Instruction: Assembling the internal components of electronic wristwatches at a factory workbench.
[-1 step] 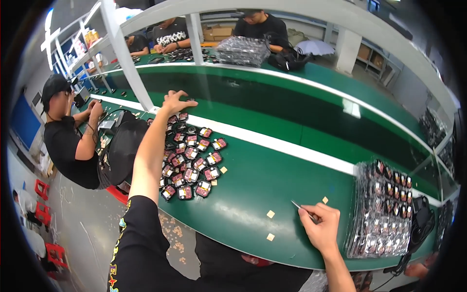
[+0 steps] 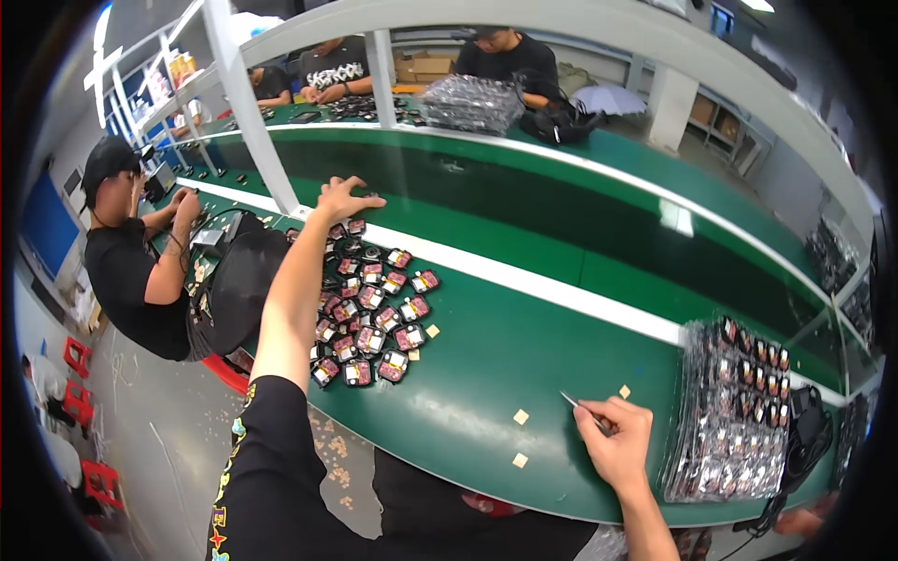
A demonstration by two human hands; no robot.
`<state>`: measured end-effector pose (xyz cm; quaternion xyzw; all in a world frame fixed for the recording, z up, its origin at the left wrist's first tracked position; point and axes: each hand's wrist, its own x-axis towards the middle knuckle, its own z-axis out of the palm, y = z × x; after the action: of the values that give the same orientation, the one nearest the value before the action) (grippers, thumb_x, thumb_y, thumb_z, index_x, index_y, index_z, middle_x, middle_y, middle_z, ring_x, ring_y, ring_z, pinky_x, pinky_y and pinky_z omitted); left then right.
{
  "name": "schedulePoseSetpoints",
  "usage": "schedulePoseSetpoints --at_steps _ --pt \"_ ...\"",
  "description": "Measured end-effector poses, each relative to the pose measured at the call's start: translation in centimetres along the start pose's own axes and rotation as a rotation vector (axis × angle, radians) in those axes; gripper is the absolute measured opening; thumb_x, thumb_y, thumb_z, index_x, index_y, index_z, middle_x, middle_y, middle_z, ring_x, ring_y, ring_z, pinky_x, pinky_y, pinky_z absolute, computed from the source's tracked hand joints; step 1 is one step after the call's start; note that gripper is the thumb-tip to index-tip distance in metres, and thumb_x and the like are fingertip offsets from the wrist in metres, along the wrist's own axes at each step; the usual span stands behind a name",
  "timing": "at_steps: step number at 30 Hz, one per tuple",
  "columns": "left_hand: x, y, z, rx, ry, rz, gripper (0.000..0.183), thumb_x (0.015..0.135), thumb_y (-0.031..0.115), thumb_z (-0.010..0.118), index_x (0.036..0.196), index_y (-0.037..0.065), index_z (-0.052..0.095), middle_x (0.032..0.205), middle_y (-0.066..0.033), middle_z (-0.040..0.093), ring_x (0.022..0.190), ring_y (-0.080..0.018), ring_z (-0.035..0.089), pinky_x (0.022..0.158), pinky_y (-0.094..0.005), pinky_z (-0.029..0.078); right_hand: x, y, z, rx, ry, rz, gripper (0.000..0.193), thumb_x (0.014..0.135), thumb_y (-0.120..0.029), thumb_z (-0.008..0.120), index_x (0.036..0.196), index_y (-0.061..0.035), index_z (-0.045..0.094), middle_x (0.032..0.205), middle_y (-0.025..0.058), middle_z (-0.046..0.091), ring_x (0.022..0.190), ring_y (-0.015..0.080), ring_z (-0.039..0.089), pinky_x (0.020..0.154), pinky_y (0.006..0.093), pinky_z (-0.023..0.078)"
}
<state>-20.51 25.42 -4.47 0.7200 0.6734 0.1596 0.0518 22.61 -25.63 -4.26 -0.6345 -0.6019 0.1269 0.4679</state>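
My left hand [image 2: 346,199] reaches past the white rail [image 2: 524,278] at the far side of the bench. Its fingers are spread, and a small dark thing [image 2: 372,195] shows by the fingertips; whether they touch it is unclear. Below that hand lies a heap of black modules [image 2: 371,341], many with reddish boards and pale and yellow labels. My right hand [image 2: 617,438] is closed around a slim pointed metal tool [image 2: 570,400], held like a pen above the green bench top. Small pale square pieces [image 2: 521,417] lie near its tip.
At right stands a stack of clear plastic trays [image 2: 725,411] holding similar modules, with black cables [image 2: 806,435] beside it. A co-worker [image 2: 140,271] sits at left, near a black bag [image 2: 241,280]. Beyond the rail runs a green belt [image 2: 524,224]; other people work behind it.
The view has shifted slightly. Both hands keep nearly the same pose, and the tool stays in my right hand.
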Motion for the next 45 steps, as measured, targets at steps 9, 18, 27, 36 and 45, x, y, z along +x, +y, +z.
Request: schedulePoseSetpoints --at_steps 9,18,27,36,45 --pt "1.3 2.2 2.8 -0.113 0.105 0.339 0.032 0.095 0.039 0.078 0.111 0.012 0.077 0.117 -0.0212 0.075 0.121 -0.0423 0.069 0.106 -0.0524 0.056 -0.5 0.1 0.3 0.007 -0.008 0.073 0.013 0.088 -0.004 0.085 0.097 0.0048 0.084 0.063 0.0055 0.061 0.056 0.0104 0.053 0.054 0.0286 0.037" --pt "-8.0 11.5 0.0 -0.233 -0.248 0.641 0.030 0.098 0.033 0.081 0.106 0.005 0.076 0.100 -0.0167 0.080 0.097 -0.0370 0.077 0.089 -0.0487 0.059 -1.0 0.1 -0.5 -0.039 0.011 0.043 0.011 0.088 -0.002 0.084 0.096 0.0062 0.083 0.064 0.0070 0.062 0.055 0.0110 0.053 0.052 0.0291 0.037" --pt "-22.4 14.6 -2.9 -0.430 -0.282 0.982 0.050 0.093 0.020 0.087 0.137 0.003 0.068 0.137 -0.0176 0.069 0.132 -0.0370 0.065 0.117 -0.0463 0.050 -0.5 -0.2 0.2 0.001 -0.006 -0.041 0.011 0.088 -0.002 0.084 0.098 0.0037 0.084 0.066 0.0084 0.064 0.053 0.0132 0.056 0.051 0.0302 0.039" --pt "-27.2 20.8 -0.3 -0.542 -0.402 1.005 0.049 0.092 0.010 0.086 0.137 0.001 0.069 0.124 -0.0130 0.071 0.118 -0.0300 0.070 0.108 -0.0418 0.056 -0.8 0.4 -0.2 0.072 0.047 -0.007 0.011 0.089 -0.002 0.085 0.099 0.0028 0.085 0.065 0.0067 0.063 0.053 0.0110 0.053 0.051 0.0295 0.037" --pt "-31.4 25.1 0.0 -0.502 -0.338 1.165 0.072 0.081 0.032 0.097 0.144 0.011 0.068 0.125 -0.0068 0.069 0.109 -0.0270 0.066 0.092 -0.0394 0.055 -0.9 1.0 -0.4 0.266 0.095 0.162 0.011 0.092 -0.002 0.085 0.101 0.0035 0.086 0.069 0.0010 0.067 0.058 0.0020 0.051 0.050 0.0230 0.035"
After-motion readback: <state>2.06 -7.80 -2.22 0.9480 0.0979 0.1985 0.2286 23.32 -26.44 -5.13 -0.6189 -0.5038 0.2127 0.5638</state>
